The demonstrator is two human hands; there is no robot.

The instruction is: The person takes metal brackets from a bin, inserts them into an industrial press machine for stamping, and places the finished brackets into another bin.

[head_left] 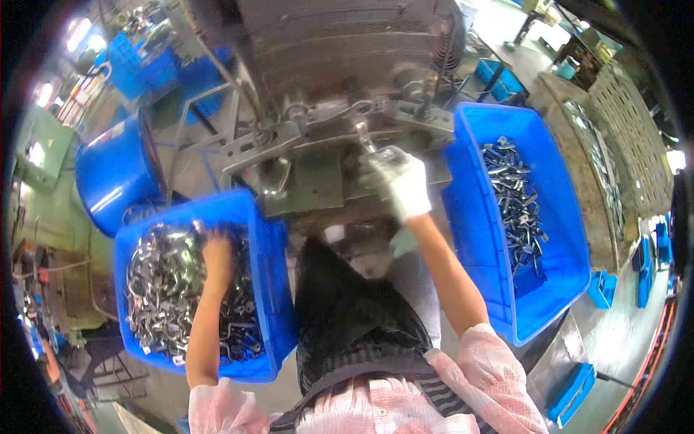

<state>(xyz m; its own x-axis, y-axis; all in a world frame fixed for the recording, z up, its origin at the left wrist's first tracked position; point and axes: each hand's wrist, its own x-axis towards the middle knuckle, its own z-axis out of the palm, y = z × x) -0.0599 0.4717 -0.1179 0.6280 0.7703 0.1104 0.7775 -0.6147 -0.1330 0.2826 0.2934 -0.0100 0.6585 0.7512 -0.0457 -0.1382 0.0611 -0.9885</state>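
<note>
My right hand (399, 181), in a white glove with greyed fingers, is closed on a small shiny metal part (365, 136) in front of the machine's metal die (303, 123). The part points away from me, its far end close to the die's edge. My left hand (219, 253) reaches into the left blue bin (269, 289), over a heap of bent metal parts (170, 289). Motion smears its fingers, so whether they hold a part is unclear.
Right of the machine stands a second blue bin (557, 239) with a smaller pile of bent metal parts (515, 202). A blue drum (119, 173) is beyond the left bin. A worn bench (585, 173) with long metal pieces runs along the right. The machine's large block (340, 43) hangs over the die.
</note>
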